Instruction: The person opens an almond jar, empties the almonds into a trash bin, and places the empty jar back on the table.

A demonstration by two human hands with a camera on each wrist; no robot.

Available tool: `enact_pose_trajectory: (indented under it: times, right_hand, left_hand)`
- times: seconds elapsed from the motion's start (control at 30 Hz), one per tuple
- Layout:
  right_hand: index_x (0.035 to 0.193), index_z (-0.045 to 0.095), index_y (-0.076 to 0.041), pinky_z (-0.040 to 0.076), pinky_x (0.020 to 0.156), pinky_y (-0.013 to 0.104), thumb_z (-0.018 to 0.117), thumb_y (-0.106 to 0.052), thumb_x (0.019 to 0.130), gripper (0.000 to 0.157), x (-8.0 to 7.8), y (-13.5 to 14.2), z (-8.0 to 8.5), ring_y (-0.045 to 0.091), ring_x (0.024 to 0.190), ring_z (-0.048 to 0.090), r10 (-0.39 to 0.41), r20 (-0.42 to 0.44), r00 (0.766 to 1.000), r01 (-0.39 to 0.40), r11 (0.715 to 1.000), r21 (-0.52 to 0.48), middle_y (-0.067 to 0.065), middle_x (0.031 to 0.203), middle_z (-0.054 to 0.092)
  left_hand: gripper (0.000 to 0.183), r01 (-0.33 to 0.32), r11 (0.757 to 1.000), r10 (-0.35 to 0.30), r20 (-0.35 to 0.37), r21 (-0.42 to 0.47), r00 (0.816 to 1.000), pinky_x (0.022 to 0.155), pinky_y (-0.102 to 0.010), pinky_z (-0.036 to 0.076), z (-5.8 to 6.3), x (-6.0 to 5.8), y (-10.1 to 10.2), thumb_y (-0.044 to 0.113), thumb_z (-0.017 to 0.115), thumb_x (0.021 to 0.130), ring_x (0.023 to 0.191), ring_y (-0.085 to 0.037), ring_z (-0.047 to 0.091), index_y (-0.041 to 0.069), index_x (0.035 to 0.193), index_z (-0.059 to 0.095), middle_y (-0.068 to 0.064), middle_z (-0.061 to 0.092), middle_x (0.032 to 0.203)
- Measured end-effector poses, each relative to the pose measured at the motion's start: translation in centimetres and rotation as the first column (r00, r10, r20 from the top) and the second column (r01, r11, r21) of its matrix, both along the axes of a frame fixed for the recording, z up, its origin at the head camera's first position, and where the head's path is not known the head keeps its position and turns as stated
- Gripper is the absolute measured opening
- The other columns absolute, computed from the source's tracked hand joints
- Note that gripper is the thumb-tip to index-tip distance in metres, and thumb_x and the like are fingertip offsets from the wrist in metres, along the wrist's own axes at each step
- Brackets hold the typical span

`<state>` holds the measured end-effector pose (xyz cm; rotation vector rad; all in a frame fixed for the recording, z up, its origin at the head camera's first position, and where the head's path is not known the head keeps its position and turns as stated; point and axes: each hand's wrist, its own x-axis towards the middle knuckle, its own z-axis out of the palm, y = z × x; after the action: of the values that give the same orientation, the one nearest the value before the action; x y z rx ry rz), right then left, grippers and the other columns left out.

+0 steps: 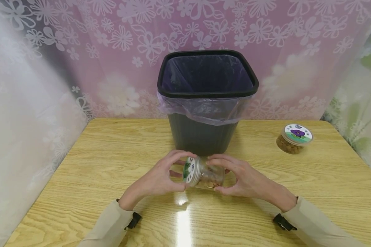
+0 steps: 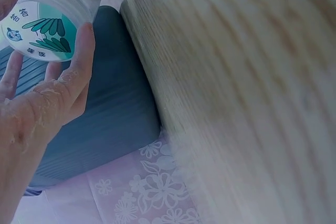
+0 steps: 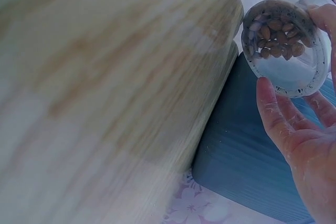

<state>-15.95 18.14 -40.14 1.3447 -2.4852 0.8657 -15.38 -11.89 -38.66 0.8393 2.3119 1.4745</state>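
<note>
A clear plastic jar (image 1: 212, 175) lies on its side between both hands, low in front of the bin, its lid facing left. My left hand (image 1: 164, 175) holds the lid end, with thumb and fingers around the rim. In the left wrist view the white lid (image 2: 44, 32) carries a green leaf print. My right hand (image 1: 244, 174) grips the opposite end with curled fingers and thumb. Through the jar's base, brown nuts (image 3: 275, 38) that look like almonds show in the right wrist view; they fill only part of it.
A dark bin (image 1: 201, 133) with a black rim and purple liner stands just beyond the hands. At the right of the wooden table (image 1: 111, 144) sits a second, shorter jar (image 1: 292, 140) with a purple flower lid. Floral curtains (image 1: 120, 68) hang behind and at the sides.
</note>
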Motion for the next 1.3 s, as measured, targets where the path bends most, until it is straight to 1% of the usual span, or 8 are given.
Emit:
enact_pose_trajectory:
  times: [0.13,0.33,0.4,0.63,0.87,1.2,1.3]
  right_hand:
    - [0.139,0.058,-0.018,0.058,0.097,0.04,0.091,-0.019,0.074,0.073,-0.02,-0.02,-0.1,0.023,0.126,0.063,0.002,-0.01,1.0,-0.002,1.0,0.002,0.005,0.142,0.06]
    - [0.139,0.058,-0.019,0.057,0.099,0.038,0.092,-0.019,0.073,0.074,-0.01,-0.11,0.03,0.021,0.127,0.062,-0.001,-0.003,1.0,0.001,1.0,0.001,0.004,0.142,0.06]
    - [0.139,0.058,-0.019,0.057,0.099,0.038,0.092,-0.02,0.073,0.074,-0.02,-0.12,0.09,0.021,0.127,0.062,-0.001,-0.002,1.0,0.001,1.0,0.001,0.004,0.142,0.06]
    - [0.14,0.058,-0.019,0.058,0.098,0.038,0.092,-0.02,0.072,0.076,-0.04,-0.07,0.08,0.022,0.128,0.062,0.006,-0.002,1.0,-0.006,1.0,-0.003,0.005,0.143,0.06]
    - [0.139,0.058,-0.019,0.057,0.1,0.039,0.092,-0.02,0.072,0.075,-0.04,-0.1,0.12,0.022,0.129,0.061,0.006,-0.003,1.0,-0.006,1.0,0.0,0.005,0.143,0.059]
    - [0.139,0.058,-0.018,0.058,0.097,0.039,0.092,-0.019,0.072,0.076,-0.01,-0.11,0.19,0.023,0.127,0.062,0.003,0.004,1.0,-0.003,1.0,0.0,0.006,0.143,0.059]
    - [0.138,0.058,-0.018,0.058,0.098,0.04,0.092,-0.019,0.072,0.074,-0.01,-0.14,0.19,0.023,0.127,0.062,0.001,0.0,1.0,-0.001,1.0,0.001,0.006,0.142,0.06]
  left_hand:
    - [0.079,-0.005,1.0,0.005,0.03,0.004,1.0,0.093,-0.033,0.059,0.08,0.08,0.05,0.006,0.078,0.079,0.131,-0.029,0.055,0.038,0.145,0.049,0.004,0.043,0.149]
    - [0.076,-0.004,1.0,0.002,0.073,0.023,0.997,0.088,-0.029,0.061,0.32,0.18,0.09,0.007,0.077,0.083,0.131,-0.037,0.055,0.032,0.149,0.046,-0.006,0.043,0.148]
    - [0.076,-0.004,1.0,0.003,0.079,0.023,0.997,0.087,-0.029,0.061,0.37,0.18,0.11,0.008,0.077,0.084,0.131,-0.038,0.055,0.031,0.149,0.046,-0.007,0.043,0.148]
    - [0.075,-0.017,1.0,0.016,0.09,0.007,0.996,0.087,-0.029,0.061,0.41,0.26,0.13,0.012,0.078,0.084,0.13,-0.038,0.055,0.032,0.149,0.046,-0.005,0.043,0.151]
    - [0.075,-0.032,0.999,0.033,0.09,-0.014,0.995,0.086,-0.028,0.061,0.45,0.27,0.14,0.018,0.08,0.085,0.129,-0.036,0.056,0.032,0.15,0.046,-0.003,0.043,0.153]
    - [0.074,-0.045,0.998,0.048,0.073,-0.046,0.996,0.086,-0.027,0.06,0.59,0.3,0.17,0.022,0.079,0.086,0.124,-0.035,0.058,0.027,0.152,0.044,-0.005,0.045,0.151]
    - [0.074,-0.051,0.997,0.055,0.065,-0.058,0.996,0.086,-0.028,0.06,0.62,0.29,0.2,0.025,0.078,0.088,0.123,-0.034,0.059,0.025,0.153,0.043,-0.006,0.047,0.148]
